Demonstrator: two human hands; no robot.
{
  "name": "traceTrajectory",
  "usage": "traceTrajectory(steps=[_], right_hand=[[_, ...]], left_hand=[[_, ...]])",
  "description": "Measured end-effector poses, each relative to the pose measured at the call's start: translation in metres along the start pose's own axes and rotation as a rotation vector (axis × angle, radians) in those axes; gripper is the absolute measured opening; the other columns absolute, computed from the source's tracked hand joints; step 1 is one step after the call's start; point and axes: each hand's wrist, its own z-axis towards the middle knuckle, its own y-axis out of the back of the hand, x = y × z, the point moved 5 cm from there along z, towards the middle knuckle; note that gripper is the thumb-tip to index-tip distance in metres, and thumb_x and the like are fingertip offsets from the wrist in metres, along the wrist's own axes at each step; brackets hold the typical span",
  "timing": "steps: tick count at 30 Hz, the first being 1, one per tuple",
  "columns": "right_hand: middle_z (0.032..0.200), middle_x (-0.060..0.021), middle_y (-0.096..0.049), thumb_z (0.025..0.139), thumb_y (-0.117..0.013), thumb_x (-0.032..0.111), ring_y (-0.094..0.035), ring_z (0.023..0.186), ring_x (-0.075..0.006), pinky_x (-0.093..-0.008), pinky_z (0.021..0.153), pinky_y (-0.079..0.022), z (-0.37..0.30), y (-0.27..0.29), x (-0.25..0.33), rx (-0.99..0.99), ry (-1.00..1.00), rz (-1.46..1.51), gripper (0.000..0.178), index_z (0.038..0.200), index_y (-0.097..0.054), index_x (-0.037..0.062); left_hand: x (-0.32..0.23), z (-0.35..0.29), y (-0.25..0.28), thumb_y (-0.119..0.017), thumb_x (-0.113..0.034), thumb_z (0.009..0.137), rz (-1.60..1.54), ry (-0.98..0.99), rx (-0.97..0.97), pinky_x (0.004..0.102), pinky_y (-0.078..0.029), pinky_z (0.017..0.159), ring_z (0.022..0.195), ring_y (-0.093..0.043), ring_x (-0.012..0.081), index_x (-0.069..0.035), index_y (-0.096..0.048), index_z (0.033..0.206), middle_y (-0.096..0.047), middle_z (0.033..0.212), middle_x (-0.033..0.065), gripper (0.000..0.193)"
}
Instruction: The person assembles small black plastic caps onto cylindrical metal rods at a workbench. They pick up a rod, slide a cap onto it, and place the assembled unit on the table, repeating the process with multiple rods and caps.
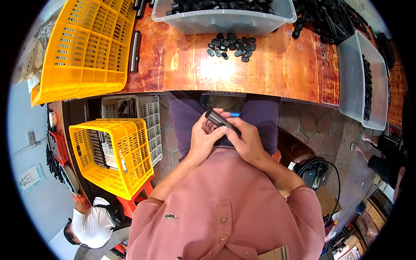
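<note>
Above my lap, both hands are closed round one dark cylindrical tube (pixel 214 117). It lies at a slant, its upper end pointing away and to the left. My left hand (pixel 204 136) wraps the upper part, with the thumb on the tube. Round the lower part are the fingers of my right hand (pixel 245 139), which hide that end. A small blue thing (pixel 234 115) shows just beyond the tube; its kind is unclear. On the wooden table (pixel 190 73) ahead, small black oval caps (pixel 232 44) lie in a loose pile.
A clear bin (pixel 225 22) of black parts stands at the table's back, another bin (pixel 362 82) at right. A yellow crate (pixel 86 52) sits at left beside a dark tube (pixel 135 52). Lower left, another yellow crate (pixel 115 156) holds tubes; a person (pixel 95 223) is behind.
</note>
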Motion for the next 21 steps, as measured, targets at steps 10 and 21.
traceTrajectory(steps=[10, 21], right_hand=[[0.098, -0.0239, -0.066, 0.09, -0.062, 0.013, -0.068, 0.09, -0.0396, -0.0412, 0.077, -0.053, -0.003, -0.002, 0.013, 0.249, -0.251, 0.137, 0.035, 0.121, -0.055, -0.0004], [0.093, -0.0286, -0.066, 0.091, -0.063, 0.015, -0.067, 0.087, -0.0451, -0.0469, 0.07, -0.053, -0.005, -0.003, 0.021, 0.139, 0.07, -0.044, 0.04, 0.124, -0.05, -0.0038]], left_hand=[[-0.01, -0.002, -0.005, -0.073, -0.006, 0.089, -0.016, -0.086, 0.138, 0.0341, -0.055, 0.09, 0.104, -0.064, 0.0187, -0.001, -0.05, 0.12, -0.066, 0.118, 0.017, 0.039], [-0.029, -0.007, -0.027, -0.057, 0.005, 0.089, 0.087, -0.169, 0.071, 0.0408, -0.05, 0.1, 0.108, -0.066, 0.0267, -0.002, -0.045, 0.114, -0.069, 0.107, 0.0189, 0.029]])
